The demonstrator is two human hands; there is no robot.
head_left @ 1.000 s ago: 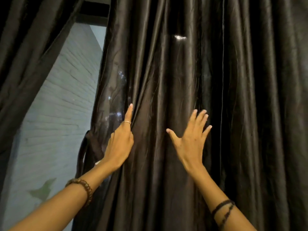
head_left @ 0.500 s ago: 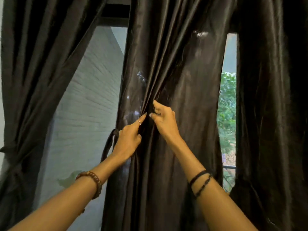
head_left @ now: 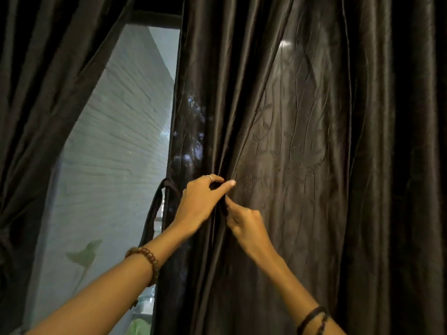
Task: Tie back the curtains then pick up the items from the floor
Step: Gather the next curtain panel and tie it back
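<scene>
A dark brown satin curtain (head_left: 290, 141) hangs in front of me and fills the middle and right of the view. My left hand (head_left: 200, 201) grips a gathered bunch of its folds near the left edge, thumb pointing right. My right hand (head_left: 244, 221) sits just below and to the right, its fingers pinching the same folds. A dark fabric tie-back loop (head_left: 157, 206) hangs at the curtain's left edge, beside my left wrist. A second dark curtain (head_left: 48, 93) on the left is drawn aside. No floor or floor items are in view.
Between the two curtains a window (head_left: 116, 165) shows a pale brick wall outside. Something green shows at the bottom behind the glass (head_left: 140, 327). The far right of the view is dark fabric.
The gap with greenery on the right has closed as the fabric fell back. My right hand has dropped below my left, and both now hold the bunched folds.
</scene>
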